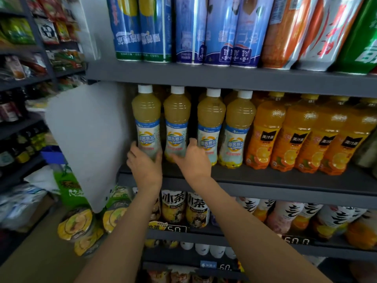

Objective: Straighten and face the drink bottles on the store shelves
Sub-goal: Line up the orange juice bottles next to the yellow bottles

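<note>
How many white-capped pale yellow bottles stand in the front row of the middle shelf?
4: first bottle at the left, second, third, fourth beside the orange drinks. More caps show behind them, so further bottles are partly hidden.

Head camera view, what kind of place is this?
Most likely a small grocery or convenience store: grey shelves packed with rows of identical drink bottles, price tags on the shelf edges, and snack packets on racks to the left.

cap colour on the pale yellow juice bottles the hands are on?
White caps, clear in the head view; the orange juice bottles beside them have yellow ones.
</note>
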Action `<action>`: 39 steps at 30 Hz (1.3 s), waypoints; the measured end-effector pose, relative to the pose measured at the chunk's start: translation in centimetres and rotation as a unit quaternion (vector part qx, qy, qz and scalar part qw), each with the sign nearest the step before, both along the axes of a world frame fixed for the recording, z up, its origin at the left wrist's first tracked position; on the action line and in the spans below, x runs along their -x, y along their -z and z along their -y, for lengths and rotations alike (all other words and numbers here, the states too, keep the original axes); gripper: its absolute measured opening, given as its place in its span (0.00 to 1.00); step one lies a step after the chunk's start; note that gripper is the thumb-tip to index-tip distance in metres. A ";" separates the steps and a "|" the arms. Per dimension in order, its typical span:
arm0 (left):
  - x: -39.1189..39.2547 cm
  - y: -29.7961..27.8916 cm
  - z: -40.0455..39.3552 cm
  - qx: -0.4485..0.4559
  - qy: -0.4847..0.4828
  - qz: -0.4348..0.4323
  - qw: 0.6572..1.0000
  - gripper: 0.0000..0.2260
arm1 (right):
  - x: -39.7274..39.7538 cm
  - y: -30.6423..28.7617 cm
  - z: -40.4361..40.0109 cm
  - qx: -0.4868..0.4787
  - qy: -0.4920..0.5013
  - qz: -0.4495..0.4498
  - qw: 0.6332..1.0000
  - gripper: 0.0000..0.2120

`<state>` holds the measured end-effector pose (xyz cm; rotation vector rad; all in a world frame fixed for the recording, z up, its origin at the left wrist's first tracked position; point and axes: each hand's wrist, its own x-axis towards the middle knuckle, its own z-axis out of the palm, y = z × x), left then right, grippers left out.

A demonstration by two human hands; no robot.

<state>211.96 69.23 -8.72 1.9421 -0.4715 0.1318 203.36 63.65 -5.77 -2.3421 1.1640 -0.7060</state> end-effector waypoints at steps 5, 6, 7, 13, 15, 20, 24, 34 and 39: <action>-0.9 0.4 0.2 0.009 0.010 0.024 1.000 0.29 | -1.6 1.3 0.4 -0.068 0.043 0.010 0.997 0.22; -0.9 0.3 0.2 0.009 0.009 0.027 1.000 0.28 | -1.7 1.4 0.4 -0.064 0.045 0.007 0.997 0.21; -0.9 0.3 0.3 0.008 0.007 0.027 1.000 0.28 | -1.7 1.4 0.2 -0.056 0.047 0.001 0.997 0.21; -1.2 0.1 1.0 -0.010 0.003 0.029 1.000 0.27 | -1.5 1.0 -0.1 -0.028 0.042 -0.043 0.998 0.21; -1.2 0.2 1.1 -0.016 0.002 0.031 0.999 0.27 | -1.7 1.0 0.1 -0.032 0.041 -0.053 0.997 0.22; -1.1 0.5 1.0 -0.020 0.004 0.042 0.999 0.29 | -1.8 1.0 0.1 -0.039 0.032 -0.059 0.997 0.23; 0.5 0.3 0.4 -0.017 -0.043 0.075 0.996 0.26 | -0.5 0.8 0.3 -0.107 -0.017 -0.004 0.994 0.20; 8.9 -0.2 4.9 -0.018 0.136 0.173 0.975 0.21 | 12.6 -1.4 4.8 -0.039 0.007 -0.060 0.997 0.16; 10.4 -0.5 6.3 0.039 0.118 0.067 0.990 0.26 | 14.1 -1.2 6.3 -0.018 0.104 -0.044 0.993 0.20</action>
